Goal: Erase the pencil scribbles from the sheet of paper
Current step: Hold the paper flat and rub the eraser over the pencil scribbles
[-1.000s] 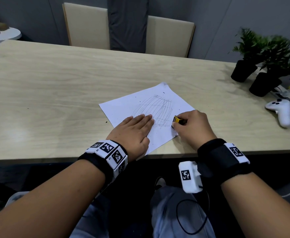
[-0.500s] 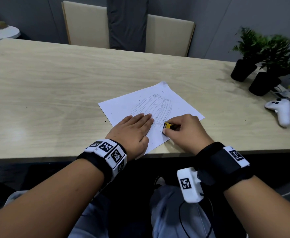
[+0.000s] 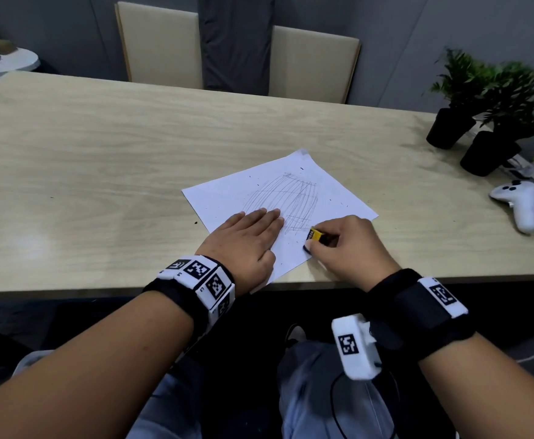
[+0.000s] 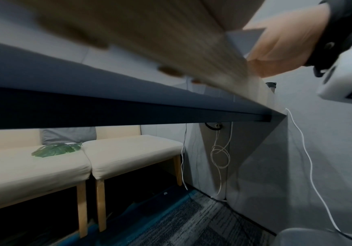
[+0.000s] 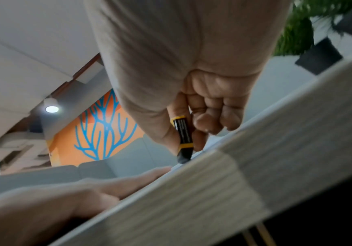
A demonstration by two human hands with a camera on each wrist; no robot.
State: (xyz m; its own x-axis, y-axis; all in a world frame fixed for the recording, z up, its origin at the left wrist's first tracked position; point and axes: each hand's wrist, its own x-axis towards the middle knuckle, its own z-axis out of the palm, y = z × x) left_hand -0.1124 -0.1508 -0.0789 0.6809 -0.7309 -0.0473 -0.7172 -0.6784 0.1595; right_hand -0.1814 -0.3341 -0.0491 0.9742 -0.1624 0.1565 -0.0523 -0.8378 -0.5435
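A white sheet of paper (image 3: 224, 198) lies slanted near the table's front edge, with a patch of crossed pencil scribbles (image 3: 286, 199) in its middle. My left hand (image 3: 248, 239) lies flat on the sheet's near-left part, fingers straight, just left of the scribbles. My right hand (image 3: 345, 245) pinches a black eraser in a yellow sleeve (image 3: 312, 237), and its dark tip (image 5: 183, 159) presses on the paper by the sheet's near-right edge, below the scribbles. In the right wrist view the thumb and curled fingers (image 5: 209, 116) clasp the eraser (image 5: 183, 133).
The wooden table (image 3: 101, 160) stretches far to the left and back. Two potted plants (image 3: 468, 99) stand at the right rear, with a white game controller (image 3: 519, 204) in front of them. Two beige chairs (image 3: 161, 42) stand behind the table.
My right hand with the eraser slid left and toward me over the sheet, then shifted slightly right again. The left hand stays flat on the paper.
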